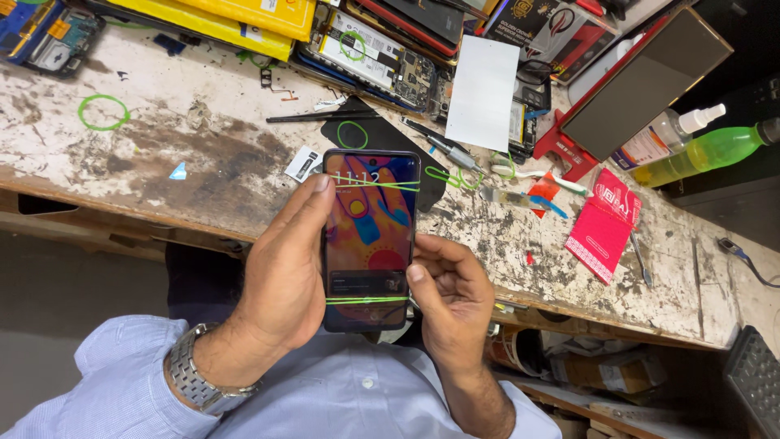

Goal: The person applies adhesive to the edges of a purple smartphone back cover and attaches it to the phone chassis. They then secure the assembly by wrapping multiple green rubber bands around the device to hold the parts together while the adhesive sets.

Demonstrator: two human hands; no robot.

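A worn, stained table runs across the view, crowded at its far edge with opened phones, boxes and tools. Over the near edge, above the person's lap, both hands hold one smartphone upright, its screen lit and facing the camera. Two green rubber bands cross the phone, one near the top and one near the bottom. The left hand is clamped on the phone from behind and along its left side, with a fingertip lying on the upper left corner of the glass; a metal wristwatch sits on that wrist. The right hand is closed against the lower right edge, thumb pressed at the side of the screen.

Risks, as judged from this view: the phone is held clear of the table edge, so a loosened grip could drop it toward the lap or floor; a band could slide off the smooth glass under thumb pressure.

Counts: one loose green band ring on the bare table at left; one white card; one black mat under the tools; one red packet; one green bottle and one clear spray bottle; one opened phone with exposed board; further items at the far edge are too cluttered to count
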